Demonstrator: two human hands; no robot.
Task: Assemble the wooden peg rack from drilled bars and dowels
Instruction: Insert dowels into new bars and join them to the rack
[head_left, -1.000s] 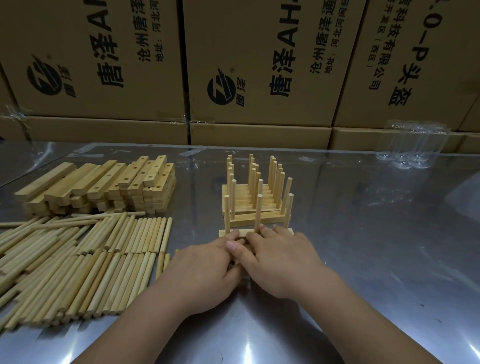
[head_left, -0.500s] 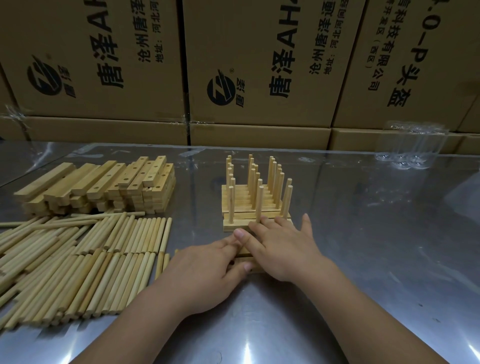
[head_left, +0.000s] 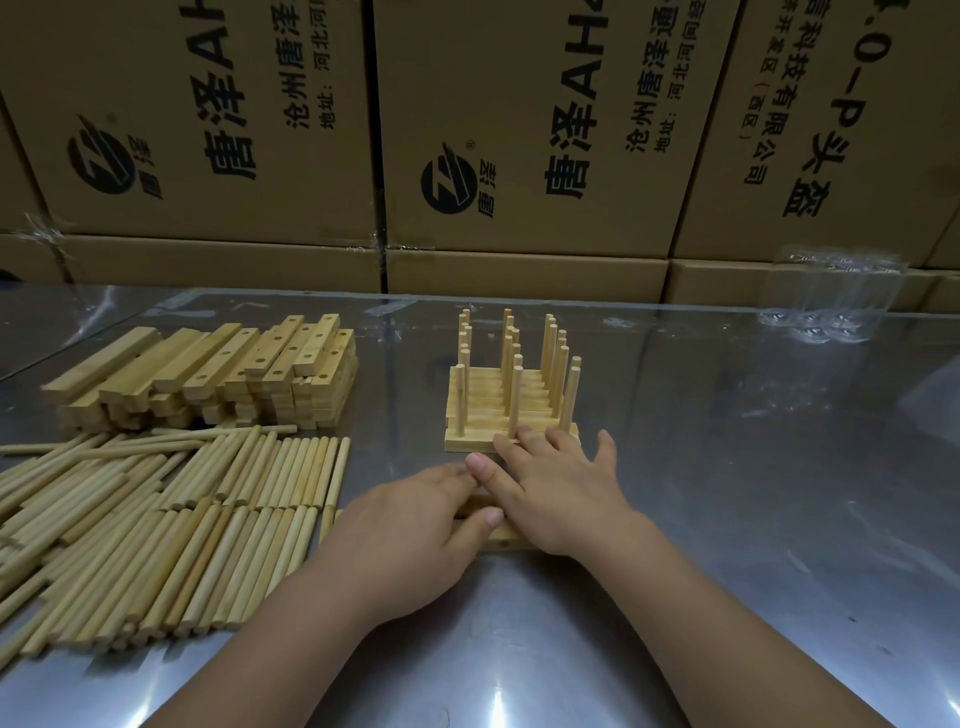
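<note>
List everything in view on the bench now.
cardboard boxes: several, brown with black print, stacked behind the table
clear plastic pack: one, transparent, far right
table: one, shiny metal, under everything
drilled bars: one stack, pale wood, far left
loose dowels: many, pale wood, near left
pegged bars: several, pale wood, centre, pegs upright
near bar: one, pale wood, mostly under both hands
left hand: one, resting on the near bar
right hand: one, fingers straight, touching the front pegged bar

Glossy steel table. I log stacked drilled bars at its far left and loose dowels spread toward the near-left edge. A pegged rack stands mid-table, one flat bar just nearer. A clear plastic pack sits at the far-right edge.
</note>
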